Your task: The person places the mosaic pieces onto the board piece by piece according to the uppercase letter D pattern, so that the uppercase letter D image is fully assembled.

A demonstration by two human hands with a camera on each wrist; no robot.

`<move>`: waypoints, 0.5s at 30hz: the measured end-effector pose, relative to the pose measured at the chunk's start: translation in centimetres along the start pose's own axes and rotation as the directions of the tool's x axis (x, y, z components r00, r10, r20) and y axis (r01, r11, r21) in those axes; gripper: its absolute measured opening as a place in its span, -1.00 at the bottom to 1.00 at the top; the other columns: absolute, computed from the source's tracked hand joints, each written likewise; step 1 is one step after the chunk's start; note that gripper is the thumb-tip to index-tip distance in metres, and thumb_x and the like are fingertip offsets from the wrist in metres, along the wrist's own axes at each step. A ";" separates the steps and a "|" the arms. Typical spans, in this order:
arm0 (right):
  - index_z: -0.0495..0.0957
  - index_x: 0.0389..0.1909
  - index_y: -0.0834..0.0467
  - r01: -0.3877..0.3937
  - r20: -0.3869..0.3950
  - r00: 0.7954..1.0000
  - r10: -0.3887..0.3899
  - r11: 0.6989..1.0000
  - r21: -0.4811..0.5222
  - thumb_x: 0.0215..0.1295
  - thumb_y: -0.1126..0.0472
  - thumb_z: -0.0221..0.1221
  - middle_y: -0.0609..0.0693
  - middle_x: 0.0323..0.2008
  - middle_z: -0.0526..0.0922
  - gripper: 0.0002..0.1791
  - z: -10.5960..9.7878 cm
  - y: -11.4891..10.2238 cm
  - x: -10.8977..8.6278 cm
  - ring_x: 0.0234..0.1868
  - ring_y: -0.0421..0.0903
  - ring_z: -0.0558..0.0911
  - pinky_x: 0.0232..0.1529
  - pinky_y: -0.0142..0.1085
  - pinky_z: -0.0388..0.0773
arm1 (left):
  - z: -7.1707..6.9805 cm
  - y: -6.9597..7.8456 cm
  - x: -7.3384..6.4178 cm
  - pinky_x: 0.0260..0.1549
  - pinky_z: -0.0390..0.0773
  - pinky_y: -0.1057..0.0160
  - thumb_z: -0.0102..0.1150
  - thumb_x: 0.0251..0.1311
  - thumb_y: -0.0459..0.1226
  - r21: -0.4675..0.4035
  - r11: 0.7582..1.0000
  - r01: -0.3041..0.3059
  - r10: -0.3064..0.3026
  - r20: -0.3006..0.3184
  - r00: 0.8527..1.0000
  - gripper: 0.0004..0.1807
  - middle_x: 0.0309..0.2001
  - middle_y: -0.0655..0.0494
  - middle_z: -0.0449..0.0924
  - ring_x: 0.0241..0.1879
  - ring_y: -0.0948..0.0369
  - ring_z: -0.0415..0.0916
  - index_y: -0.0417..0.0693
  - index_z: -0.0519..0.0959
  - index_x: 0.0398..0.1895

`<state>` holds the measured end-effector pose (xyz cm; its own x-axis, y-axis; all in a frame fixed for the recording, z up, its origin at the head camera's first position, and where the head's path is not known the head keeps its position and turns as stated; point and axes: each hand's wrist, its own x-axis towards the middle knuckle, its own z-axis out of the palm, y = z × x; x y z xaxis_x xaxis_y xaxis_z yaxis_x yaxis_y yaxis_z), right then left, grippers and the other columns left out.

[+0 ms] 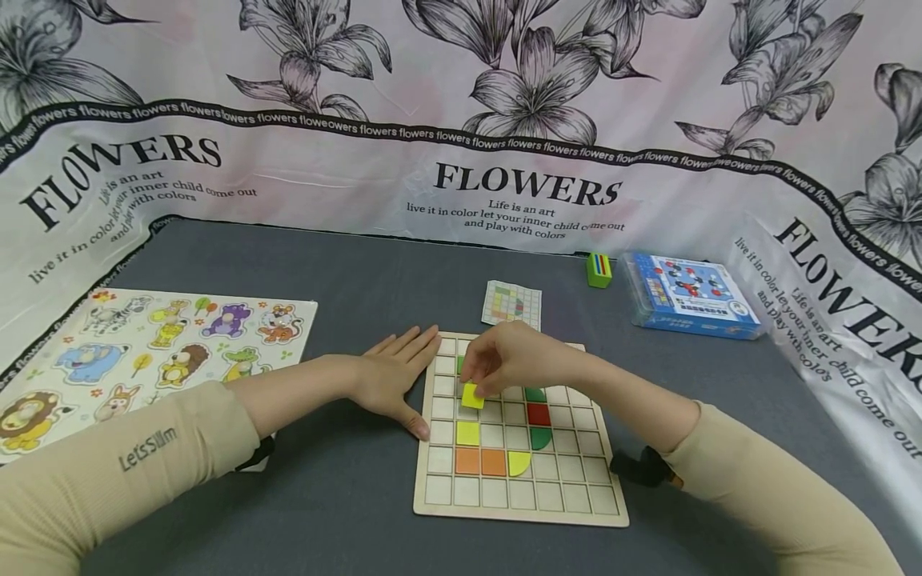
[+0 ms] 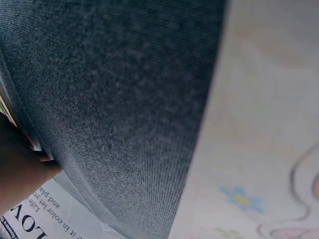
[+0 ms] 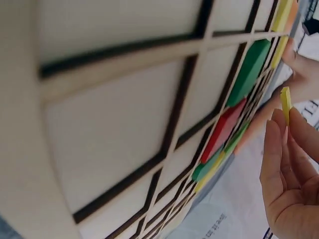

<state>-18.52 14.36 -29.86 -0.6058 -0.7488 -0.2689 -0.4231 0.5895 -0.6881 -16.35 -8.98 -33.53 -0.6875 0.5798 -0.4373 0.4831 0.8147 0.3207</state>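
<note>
My right hand (image 1: 513,358) pinches a yellow square tile (image 1: 472,396) between thumb and fingers, over the left part of a wooden grid board (image 1: 520,518). Seen edge-on, the same tile (image 3: 286,105) stands between the fingertips in the right wrist view. Fingers spread, my left hand (image 1: 391,378) lies flat along the board's left edge, its thumb at the rim. In the grid sit a yellow square (image 1: 467,433), two orange squares (image 1: 480,461), a yellow rounded piece (image 1: 519,463), a red square (image 1: 538,414) and green rounded pieces (image 1: 540,438). My right hand hides some upper cells.
A small pattern card (image 1: 529,302) lies behind the board. Farther right are a green block with coloured stripes (image 1: 599,270) and a blue box (image 1: 695,296). On the left lies an animal picture board (image 1: 173,336), partly under my left forearm. Flower-print cloth (image 1: 346,176) hangs behind.
</note>
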 end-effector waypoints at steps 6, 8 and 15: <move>0.72 -0.29 0.06 0.037 -0.004 0.999 -0.038 0.995 -0.097 0.12 0.35 0.38 -0.11 -0.38 0.75 -0.84 1.1 0.0 0.7 -0.39 -0.34 0.62 -0.28 -0.45 0.60 | -0.1 -0.1 0.1 0.57 -0.34 -0.14 0.26 -0.03 0.39 0.005 1.000 -0.008 0.008 0.003 1.000 0.42 0.61 0.05 -0.61 0.61 -0.03 -0.62 -0.07 -0.40 0.60; 0.71 -0.31 0.05 0.050 -0.005 0.999 -0.051 0.991 -0.124 0.12 0.35 0.39 -0.12 -0.39 0.75 -0.84 1.4 0.0 0.8 -0.40 -0.36 0.62 -0.29 -0.47 0.59 | -0.1 -0.1 0.1 0.57 -0.34 -0.15 0.27 -0.03 0.38 0.001 1.000 -0.012 0.012 0.002 1.000 0.42 0.62 0.03 -0.60 0.61 -0.04 -0.61 -0.08 -0.39 0.60; 0.72 -0.38 0.06 0.032 -0.015 0.999 -0.035 0.990 -0.135 0.07 0.35 0.42 -0.12 -0.45 0.74 -0.86 1.8 -0.1 1.0 -0.44 -0.36 0.62 -0.33 -0.47 0.59 | -0.1 -0.1 0.0 0.56 -0.34 -0.15 0.27 -0.03 0.38 -0.007 1.000 -0.020 0.020 -0.005 1.000 0.42 0.62 0.02 -0.60 0.61 -0.04 -0.61 -0.08 -0.40 0.60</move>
<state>-17.88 12.98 -31.22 -0.6010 -0.7640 -0.2345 -0.5294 0.6004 -0.5994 -16.46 -9.07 -33.54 -0.6803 0.5955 -0.4272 0.4927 0.8031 0.3350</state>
